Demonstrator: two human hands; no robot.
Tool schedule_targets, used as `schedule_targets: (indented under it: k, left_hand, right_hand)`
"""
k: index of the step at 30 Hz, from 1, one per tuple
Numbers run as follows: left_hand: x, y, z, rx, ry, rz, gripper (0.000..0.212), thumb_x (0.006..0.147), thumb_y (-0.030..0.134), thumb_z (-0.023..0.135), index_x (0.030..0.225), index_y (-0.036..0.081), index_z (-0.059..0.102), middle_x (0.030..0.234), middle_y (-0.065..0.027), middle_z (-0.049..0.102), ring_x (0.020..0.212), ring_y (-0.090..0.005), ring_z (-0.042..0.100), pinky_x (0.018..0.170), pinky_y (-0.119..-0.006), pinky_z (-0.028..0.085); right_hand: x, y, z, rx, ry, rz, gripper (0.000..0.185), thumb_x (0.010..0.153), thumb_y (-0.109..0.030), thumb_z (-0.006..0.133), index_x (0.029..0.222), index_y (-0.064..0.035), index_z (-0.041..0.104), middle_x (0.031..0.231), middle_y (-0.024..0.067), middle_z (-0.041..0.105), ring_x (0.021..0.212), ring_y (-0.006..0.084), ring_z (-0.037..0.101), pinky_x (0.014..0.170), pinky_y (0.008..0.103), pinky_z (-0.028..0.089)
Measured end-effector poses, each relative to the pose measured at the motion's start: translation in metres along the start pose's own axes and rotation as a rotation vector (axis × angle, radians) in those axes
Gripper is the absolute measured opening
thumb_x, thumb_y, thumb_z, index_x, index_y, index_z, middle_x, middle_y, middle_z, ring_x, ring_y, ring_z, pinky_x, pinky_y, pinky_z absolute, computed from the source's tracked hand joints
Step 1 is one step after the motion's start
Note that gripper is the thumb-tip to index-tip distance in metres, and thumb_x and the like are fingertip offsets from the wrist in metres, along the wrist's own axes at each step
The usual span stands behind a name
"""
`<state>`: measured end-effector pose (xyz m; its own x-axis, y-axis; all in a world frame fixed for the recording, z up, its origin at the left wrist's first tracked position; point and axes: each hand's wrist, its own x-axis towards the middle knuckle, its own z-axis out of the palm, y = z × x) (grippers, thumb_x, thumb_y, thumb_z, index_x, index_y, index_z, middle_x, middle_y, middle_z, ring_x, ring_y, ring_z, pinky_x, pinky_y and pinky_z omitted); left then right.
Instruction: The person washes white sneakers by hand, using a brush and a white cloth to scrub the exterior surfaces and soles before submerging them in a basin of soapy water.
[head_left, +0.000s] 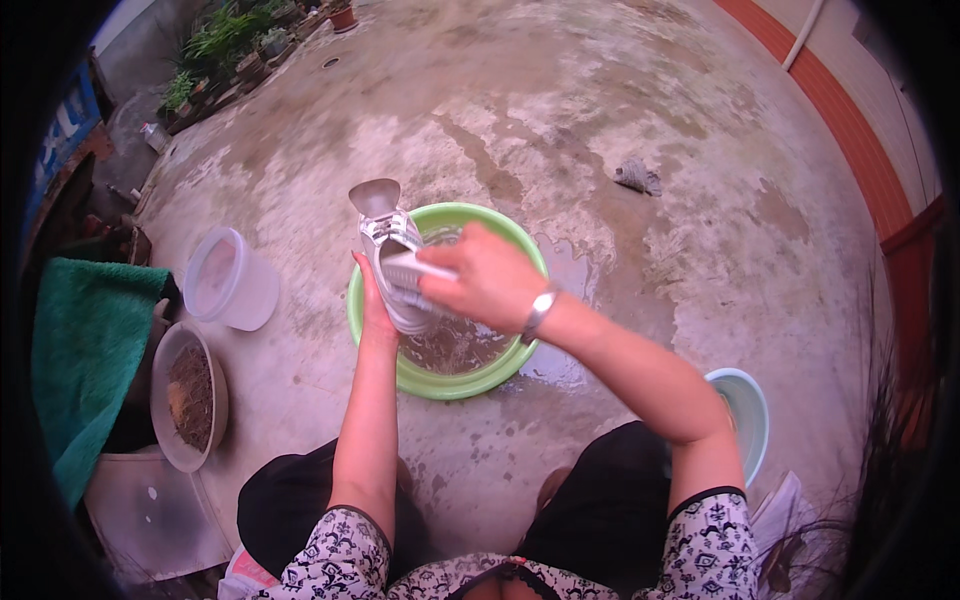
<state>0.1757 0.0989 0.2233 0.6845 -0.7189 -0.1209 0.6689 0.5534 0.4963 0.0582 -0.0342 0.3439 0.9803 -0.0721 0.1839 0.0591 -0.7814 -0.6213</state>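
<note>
My left hand (377, 304) grips a white lace-up shoe (386, 225) by its side, above the left part of a green plastic basin (450, 386). The shoe's tongue is pulled up and outward, away from me. A white scrubbing brush (401, 268) is in my right hand (484, 277), pressed against the shoe near its opening. That hand is slightly blurred, and its fingers cover part of the brush. Murky water (457, 349) with streaks of foam lies in the basin below. A silver bracelet (541, 311) circles my right wrist.
A translucent plastic tub (259, 289) lies tilted on the left, near a bowl of soil (217, 375) and a green towel (97, 360). A pale blue basin (752, 420) stands by my right elbow. Farther off, a crumpled grey cloth (637, 176) rests on wet concrete (525, 135).
</note>
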Motion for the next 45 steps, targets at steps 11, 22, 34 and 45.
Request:
schedule_targets:
  k: [11, 22, 34, 45]
  left_hand:
    - [-0.003, 0.004, -0.012, 0.350, 0.075, -0.033, 0.064, 0.083, 0.058, 0.028, 0.122, 0.007, 0.038, 0.109, -0.0083, 0.052, 0.094, -0.0193, 0.054, 0.079, -0.033, 0.047]
    - [0.003, -0.043, -0.048, 0.512, 0.219, 0.066, 0.056, 0.088, 0.046, 0.035, 0.125, 0.003, 0.030, 0.115, -0.0106, 0.048, 0.102, -0.0206, 0.050, 0.085, -0.034, 0.043]
    - [-0.002, -0.014, -0.047, 0.482, 0.168, -0.120, 0.053, 0.089, 0.047, 0.031, 0.126, 0.008, 0.035, 0.117, -0.0105, 0.049, 0.102, -0.0227, 0.052, 0.085, -0.036, 0.045]
    - [-0.018, -0.037, -0.025, 0.657, 0.289, 0.034, 0.049, 0.090, 0.039, 0.034, 0.125, 0.005, 0.034, 0.112, -0.0099, 0.051, 0.096, -0.0189, 0.054, 0.078, -0.030, 0.047]
  right_hand:
    - [-0.032, 0.016, 0.093, 0.171, 0.276, 0.128, 0.036, 0.074, -0.023, 0.058, 0.109, -0.0133, 0.055, 0.091, 0.0178, 0.045, 0.073, 0.0343, 0.054, 0.067, 0.0397, 0.045]
    - [-0.007, 0.059, 0.147, 0.417, 0.303, 0.354, 0.056, 0.078, -0.027, 0.056, 0.123, -0.0023, 0.035, 0.106, 0.0242, 0.034, 0.092, 0.0412, 0.044, 0.087, 0.0398, 0.036]
    - [-0.025, 0.052, 0.116, -0.174, 0.206, -0.018, 0.048, 0.071, -0.027, 0.064, 0.114, -0.0123, 0.048, 0.136, 0.0161, 0.021, 0.123, 0.0376, 0.019, 0.091, 0.0527, 0.027]
    - [-0.020, 0.073, 0.134, -0.075, 0.245, 0.099, 0.062, 0.058, -0.017, 0.070, 0.111, 0.0020, 0.045, 0.128, 0.0216, 0.031, 0.117, 0.0354, 0.034, 0.090, 0.0493, 0.032]
